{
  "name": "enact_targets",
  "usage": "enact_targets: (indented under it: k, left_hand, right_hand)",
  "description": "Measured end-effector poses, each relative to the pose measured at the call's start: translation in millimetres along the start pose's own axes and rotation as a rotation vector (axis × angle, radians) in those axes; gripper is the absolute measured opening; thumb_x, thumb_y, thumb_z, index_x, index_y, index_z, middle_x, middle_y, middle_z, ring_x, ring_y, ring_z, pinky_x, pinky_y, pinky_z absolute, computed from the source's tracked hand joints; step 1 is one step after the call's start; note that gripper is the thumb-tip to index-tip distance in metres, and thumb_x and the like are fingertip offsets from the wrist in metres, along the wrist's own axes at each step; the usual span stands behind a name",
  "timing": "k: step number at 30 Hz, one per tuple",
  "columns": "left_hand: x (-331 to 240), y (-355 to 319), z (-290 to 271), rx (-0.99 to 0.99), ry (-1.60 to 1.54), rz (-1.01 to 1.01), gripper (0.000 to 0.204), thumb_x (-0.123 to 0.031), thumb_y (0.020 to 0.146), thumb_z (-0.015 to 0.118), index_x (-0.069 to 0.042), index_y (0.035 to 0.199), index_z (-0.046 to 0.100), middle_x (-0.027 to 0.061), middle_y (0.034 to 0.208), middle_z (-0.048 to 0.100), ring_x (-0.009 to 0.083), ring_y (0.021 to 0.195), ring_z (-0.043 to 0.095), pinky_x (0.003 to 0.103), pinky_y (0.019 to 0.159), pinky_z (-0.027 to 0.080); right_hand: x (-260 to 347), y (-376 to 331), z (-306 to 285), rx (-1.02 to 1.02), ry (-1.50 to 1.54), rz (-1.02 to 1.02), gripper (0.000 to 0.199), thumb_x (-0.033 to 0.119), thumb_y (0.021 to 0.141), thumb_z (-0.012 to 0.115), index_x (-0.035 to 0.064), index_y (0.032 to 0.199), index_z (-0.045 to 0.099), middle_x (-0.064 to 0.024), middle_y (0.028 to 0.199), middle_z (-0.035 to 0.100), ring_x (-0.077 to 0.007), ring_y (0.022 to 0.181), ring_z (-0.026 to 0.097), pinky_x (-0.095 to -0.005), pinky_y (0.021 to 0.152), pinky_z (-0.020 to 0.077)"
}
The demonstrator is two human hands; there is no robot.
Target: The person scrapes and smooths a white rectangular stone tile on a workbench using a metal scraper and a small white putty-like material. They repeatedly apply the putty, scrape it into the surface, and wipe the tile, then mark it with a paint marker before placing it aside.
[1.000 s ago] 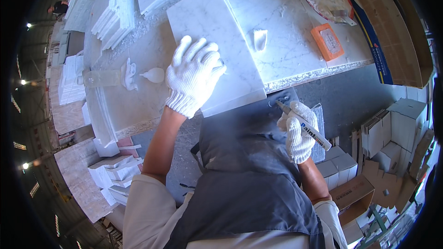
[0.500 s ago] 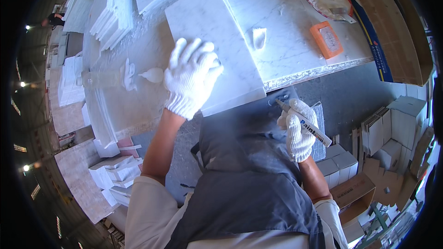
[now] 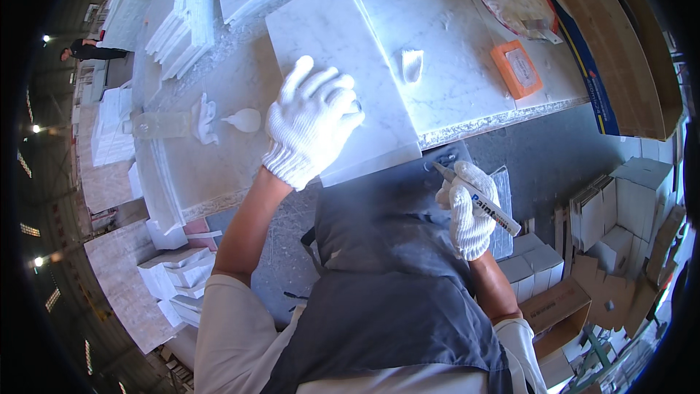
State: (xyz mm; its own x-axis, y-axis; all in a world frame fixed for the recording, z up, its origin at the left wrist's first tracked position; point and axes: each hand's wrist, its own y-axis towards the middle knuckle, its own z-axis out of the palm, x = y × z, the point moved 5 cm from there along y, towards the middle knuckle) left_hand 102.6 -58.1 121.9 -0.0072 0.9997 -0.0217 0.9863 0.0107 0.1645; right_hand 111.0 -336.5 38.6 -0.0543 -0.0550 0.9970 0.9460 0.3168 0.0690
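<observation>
My left hand (image 3: 312,122), in a white knitted glove, rests on a white, grey-veined marble tile (image 3: 328,29) with its fingers spread. A small dark spot shows beside its thumb, too small to make out. In my right hand (image 3: 472,211), gloved alike, is a white marker pen (image 3: 492,213). Its tip points up and left, close to the tile's near right corner but apart from it. The tile lies over other marble on the workbench, and its near edge sticks out over my dark apron (image 3: 394,314).
Right of the tile lie a white scraper-like piece (image 3: 412,66), an orange block (image 3: 516,69) and a red-rimmed dish (image 3: 514,0) with a putty knife. A white squeeze bulb (image 3: 243,120) and a clear bottle (image 3: 164,125) lie left. Stacked tiles (image 3: 179,18) stand far left; a cardboard box (image 3: 620,44) sits right.
My left hand has shifted slightly right on the tile, its fingers more spread. The right hand with the marker pen has barely moved. A distant person at far left shows more fully.
</observation>
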Motion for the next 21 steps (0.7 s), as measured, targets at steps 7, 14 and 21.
enact_targets:
  k: [7,14,21]
  left_hand:
    - [-5.5,4.3,-14.3,0.018,-0.052,0.015,0.026,-0.031,0.087,0.079,-0.013,0.105,0.072,0.0050,0.126,0.070,0.0287,0.129,0.061,0.048,0.115,0.041]
    - [32.9,7.0,-19.9,-0.002,-0.238,-0.217,0.030,-0.028,0.087,0.080,-0.014,0.112,0.071,0.0055,0.129,0.070,0.0312,0.131,0.060,0.047,0.112,0.045]
    - [30.3,34.4,12.2,0.011,0.036,-0.128,0.042,-0.042,0.095,0.069,-0.015,0.128,0.065,0.0094,0.140,0.065,0.0405,0.146,0.044,0.053,0.112,0.043]
  right_hand:
    - [0.2,2.9,-1.0,0.007,0.046,-0.014,0.045,0.032,0.098,0.075,-0.0064,0.121,0.067,-0.0072,0.080,0.069,-0.0188,0.071,0.065,-0.0339,0.069,0.0538]
    - [-5.7,0.4,-3.4,0.020,0.016,-0.046,0.053,0.033,0.102,0.072,-0.0088,0.131,0.057,-0.0103,0.081,0.064,-0.0148,0.065,0.061,-0.0302,0.061,0.0523]
    - [-10.2,2.1,-0.9,0.059,-0.027,-0.024,0.054,0.034,0.101,0.073,-0.0081,0.131,0.057,-0.0104,0.085,0.066,-0.0142,0.065,0.061,-0.0294,0.060,0.0521]
